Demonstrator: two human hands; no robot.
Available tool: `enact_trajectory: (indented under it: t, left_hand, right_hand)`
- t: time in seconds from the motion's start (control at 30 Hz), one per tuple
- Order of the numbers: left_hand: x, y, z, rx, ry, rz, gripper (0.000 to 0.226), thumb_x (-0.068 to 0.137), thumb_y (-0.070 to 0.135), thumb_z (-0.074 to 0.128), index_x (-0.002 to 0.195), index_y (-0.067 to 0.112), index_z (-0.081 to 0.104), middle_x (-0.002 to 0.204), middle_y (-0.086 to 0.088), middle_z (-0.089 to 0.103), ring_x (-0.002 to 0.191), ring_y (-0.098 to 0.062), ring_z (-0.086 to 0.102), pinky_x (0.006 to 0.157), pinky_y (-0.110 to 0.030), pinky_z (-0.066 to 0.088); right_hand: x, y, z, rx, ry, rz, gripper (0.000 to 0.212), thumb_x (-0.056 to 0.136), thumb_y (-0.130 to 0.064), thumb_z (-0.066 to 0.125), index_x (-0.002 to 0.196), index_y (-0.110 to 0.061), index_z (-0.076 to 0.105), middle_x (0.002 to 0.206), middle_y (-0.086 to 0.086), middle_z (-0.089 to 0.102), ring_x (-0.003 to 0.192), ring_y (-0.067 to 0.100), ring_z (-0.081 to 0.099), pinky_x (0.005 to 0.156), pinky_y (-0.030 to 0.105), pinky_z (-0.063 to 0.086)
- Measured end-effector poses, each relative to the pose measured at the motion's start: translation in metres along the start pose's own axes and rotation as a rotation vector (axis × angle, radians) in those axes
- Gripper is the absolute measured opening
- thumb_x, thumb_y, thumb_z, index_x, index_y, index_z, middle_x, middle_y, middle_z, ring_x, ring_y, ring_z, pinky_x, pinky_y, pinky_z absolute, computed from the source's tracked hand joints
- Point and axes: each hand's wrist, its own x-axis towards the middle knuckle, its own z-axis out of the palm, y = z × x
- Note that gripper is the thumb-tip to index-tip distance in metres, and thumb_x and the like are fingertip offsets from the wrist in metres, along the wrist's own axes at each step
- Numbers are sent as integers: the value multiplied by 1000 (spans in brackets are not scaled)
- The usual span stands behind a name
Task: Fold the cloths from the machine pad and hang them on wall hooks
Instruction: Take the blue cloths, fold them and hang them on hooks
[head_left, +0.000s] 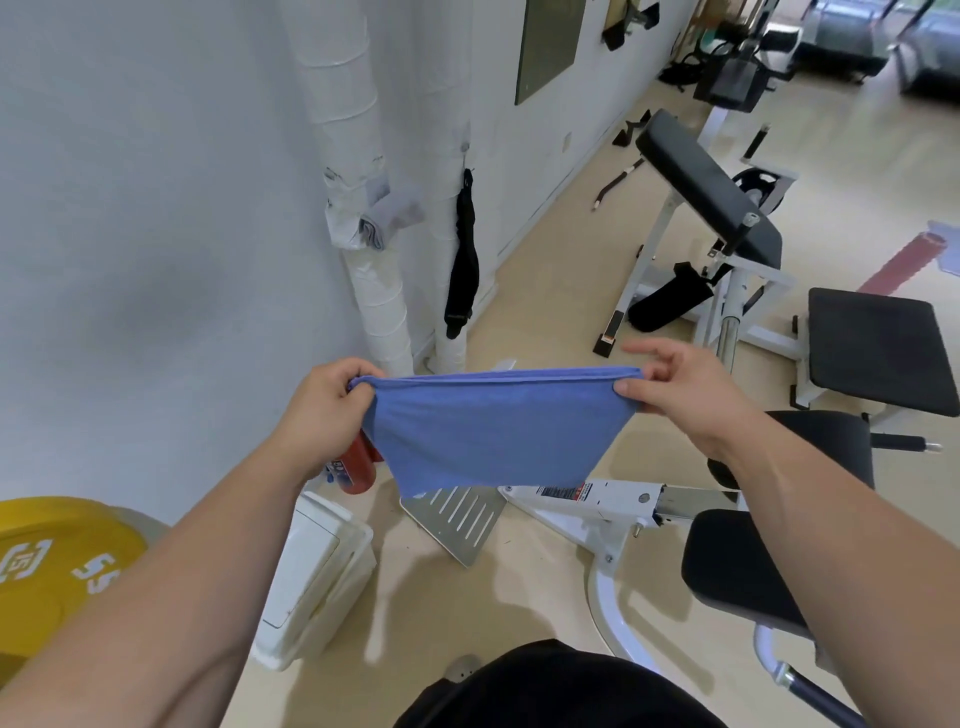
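The blue cloth (488, 426) hangs stretched in the air between the two hands, folded over so that its doubled top edge runs taut from one grip to the other and its body drops to a slanted lower edge beneath them. The left hand (322, 410) clenches the cloth's left top corner, fingers curled round the bunched fabric. The right hand (680, 395) pinches the right top corner between thumb and forefinger, and the other fingers are raised loosely above the edge. Beyond the left grip, on the white wall, two wrapped pipes (358, 156) stand upright with a grey cloth (389, 218) wedged between them. Just to the right of the pipes a black strap (462, 260) dangles from a hook (464, 147). Directly behind the held cloth, near the left wrist, a red canister (358, 467) shows partly hidden. Below the cloth's lower edge a slotted metal footplate (457, 519) lies tilted on the floor, joined to a white machine frame (597, 504). Beneath the left forearm sit a white box (311, 577) and a yellow weight plate (57, 561). Under the right forearm is a black pad (737, 566) of the machine, and further beyond the right grip stands a padded bench (711, 192).
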Motion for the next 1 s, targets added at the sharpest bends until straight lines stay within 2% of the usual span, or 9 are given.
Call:
enact_trajectory:
  t: [0.1, 0.33, 0.4, 0.47, 0.53, 0.67, 0.77, 0.9, 1.0]
  left_hand:
    - [-3, 0, 11, -106, 43, -130, 25, 81, 17, 41, 75, 19, 64, 69, -15, 53, 63, -24, 42, 61, -35, 35]
    - [-13, -12, 30, -468, 1, -367, 26, 66, 14, 50, 77, -10, 44, 73, -17, 33, 62, -46, 19, 47, -50, 19]
    - [-24, -7, 36, -570, 54, -452, 10, 70, 8, 54, 74, -1, 50, 67, -16, 35, 58, -35, 28, 51, -42, 22]
    - [-35, -4, 46, -639, 77, -488, 9, 83, 1, 51, 78, 2, 58, 66, -12, 51, 59, -26, 49, 50, -32, 41]
    - [-45, -2, 59, -667, 63, -463, 20, 89, -3, 48, 89, 0, 68, 80, -14, 69, 72, -26, 65, 63, -36, 60]
    - [-67, 9, 79, -603, -38, -333, 27, 100, 4, 48, 104, 6, 75, 100, -21, 77, 89, -25, 73, 89, -44, 60]
    - [-78, 21, 88, -540, -67, -246, 25, 100, 13, 52, 102, 17, 77, 99, -28, 73, 83, -27, 69, 92, -52, 57]
    - [-91, 40, 92, -612, -91, -170, 26, 104, 2, 47, 110, 2, 72, 97, -17, 78, 94, -28, 76, 81, -31, 61]
    - [-93, 43, 89, -616, -70, -117, 26, 104, 1, 46, 109, 1, 72, 98, -25, 75, 92, -31, 75, 86, -36, 59]
  right_hand:
    - [-9, 2, 8, 88, -9, 112, 4, 90, 0, 69, 89, -3, 68, 78, 9, 70, 76, 23, 66, 70, 29, 63]
    - [-16, 16, 27, 278, 245, 221, 25, 94, -17, 68, 75, -15, 52, 75, 4, 57, 68, 18, 57, 59, 32, 52]
    - [-18, 22, 36, 194, 364, 195, 26, 91, -17, 70, 72, -15, 53, 73, 4, 56, 70, 21, 55, 62, 38, 54]
    - [-20, 26, 49, 109, 426, 163, 22, 88, -20, 71, 71, -18, 57, 67, 0, 56, 66, 20, 53, 66, 45, 55]
    - [-26, 25, 66, 38, 419, 115, 20, 86, -22, 70, 71, -18, 58, 59, -7, 52, 59, 16, 49, 63, 42, 49]
    - [-45, 14, 103, -36, 305, 21, 19, 87, -22, 69, 73, -15, 58, 60, -6, 52, 57, 14, 47, 59, 35, 47]
    - [-59, 3, 127, -26, 198, -51, 17, 88, -19, 70, 75, -14, 60, 65, -2, 57, 59, 11, 50, 59, 29, 47]
    - [-75, -6, 143, 13, 77, -168, 13, 88, -12, 72, 76, -17, 69, 66, -2, 65, 60, 6, 55, 61, 20, 49]
    - [-78, -3, 145, -49, 58, -264, 11, 88, -16, 72, 83, -25, 77, 74, -13, 68, 71, 5, 61, 69, 22, 49]
